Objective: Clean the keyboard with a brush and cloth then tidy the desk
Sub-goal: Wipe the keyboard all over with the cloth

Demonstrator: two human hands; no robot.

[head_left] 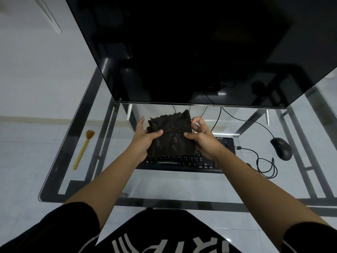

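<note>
A dark fuzzy cloth [171, 136] is held up above the black keyboard [182, 162], which lies on the glass desk [164, 187]. My left hand [144, 139] grips the cloth's left edge, thumb on its front. My right hand [202, 139] pinches the right edge, thumb on the front and fingers curled behind. The cloth hides most of the keyboard's upper rows. A tan-handled brush [83, 149] with orange bristles lies on the desk far to the left, away from both hands.
A large dark monitor [182, 52] stands over the back of the desk. A black mouse [280, 148] sits at the right, with a coiled black cable [264, 165] between it and the keyboard. The desk has a dark metal frame under the glass.
</note>
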